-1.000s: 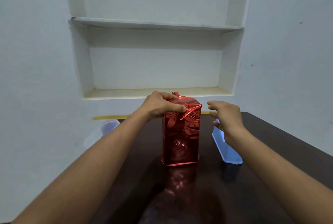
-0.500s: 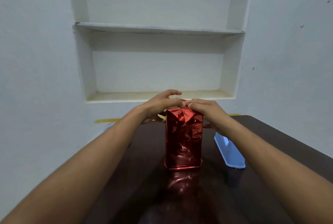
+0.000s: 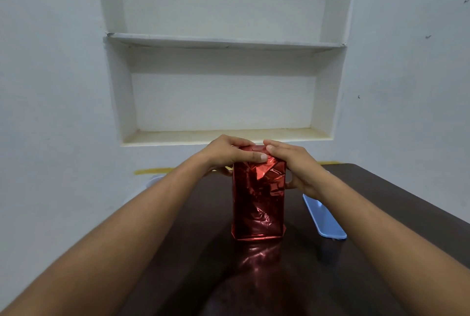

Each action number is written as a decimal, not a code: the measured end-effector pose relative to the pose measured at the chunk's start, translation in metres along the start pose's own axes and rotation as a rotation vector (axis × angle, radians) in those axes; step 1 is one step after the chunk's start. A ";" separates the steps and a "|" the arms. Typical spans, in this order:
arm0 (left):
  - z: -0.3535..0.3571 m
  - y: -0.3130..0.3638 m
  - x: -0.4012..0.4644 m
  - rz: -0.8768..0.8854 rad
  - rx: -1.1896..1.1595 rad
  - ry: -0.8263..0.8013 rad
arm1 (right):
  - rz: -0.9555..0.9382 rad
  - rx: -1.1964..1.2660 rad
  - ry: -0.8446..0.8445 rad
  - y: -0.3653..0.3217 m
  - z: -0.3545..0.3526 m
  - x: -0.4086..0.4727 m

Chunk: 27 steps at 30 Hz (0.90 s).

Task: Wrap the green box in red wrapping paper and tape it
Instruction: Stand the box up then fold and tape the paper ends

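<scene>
Box [image 3: 258,204]: upright near the middle of the desk [image 3: 381,214], fully covered in red paper [image 3: 267,176]; no green showing. Top end folds gathered and creased just below the upper edge of the box.

Left hand [image 3: 229,154]: on the top left corner of the box, thumb pressed flat across the folded flap on the near face, other fingers curled over the top. Grip: holding the paper against the box.

Right hand [image 3: 292,163]: on the top right corner of the box, fingers laid over the top, thumb hooked at the right side. Grip: clasping the box top and its paper.

Blue tray [image 3: 324,219]: on the desk, just right of the box. Tape not identifiable in view. Wall niche [image 3: 223,87] behind the box.

Step in hand, as judged: closing the top end folds.

Procedure:
- Keep thumb pressure on the flap throughout; foil-type paper likely to spring open if released.
- Press down lightly only; tall, narrow box, likely to tip under sideways force.
- Crease each fold along the box edge, working outward from the middle.
- Free one hand for tape only while the other pins the flap.
- Apply tape across the flap edge onto the paper beneath.
</scene>
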State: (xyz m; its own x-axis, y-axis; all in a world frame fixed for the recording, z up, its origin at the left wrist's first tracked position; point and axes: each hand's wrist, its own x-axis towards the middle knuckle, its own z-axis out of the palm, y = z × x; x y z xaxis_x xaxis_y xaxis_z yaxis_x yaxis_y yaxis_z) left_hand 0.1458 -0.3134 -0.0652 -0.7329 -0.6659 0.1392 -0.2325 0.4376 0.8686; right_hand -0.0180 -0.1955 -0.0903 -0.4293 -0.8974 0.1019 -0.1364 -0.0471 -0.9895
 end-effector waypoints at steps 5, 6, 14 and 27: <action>-0.001 -0.002 0.001 -0.011 0.014 0.025 | -0.100 0.009 0.247 0.008 -0.001 -0.011; -0.001 -0.003 0.001 -0.010 0.003 0.024 | -0.139 0.007 0.364 0.013 -0.004 -0.014; 0.003 -0.004 0.001 -0.002 -0.046 0.002 | 0.112 -0.834 0.717 0.059 -0.073 -0.041; 0.002 -0.008 0.004 0.020 -0.030 -0.003 | 0.649 -0.091 0.354 0.051 -0.108 -0.024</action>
State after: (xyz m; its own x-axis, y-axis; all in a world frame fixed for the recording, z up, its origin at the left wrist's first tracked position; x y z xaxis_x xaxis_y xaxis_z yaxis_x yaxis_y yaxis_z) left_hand 0.1434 -0.3180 -0.0724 -0.7392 -0.6554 0.1553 -0.1987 0.4325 0.8795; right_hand -0.1112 -0.1287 -0.1326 -0.7088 -0.5362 -0.4583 0.1757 0.4950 -0.8509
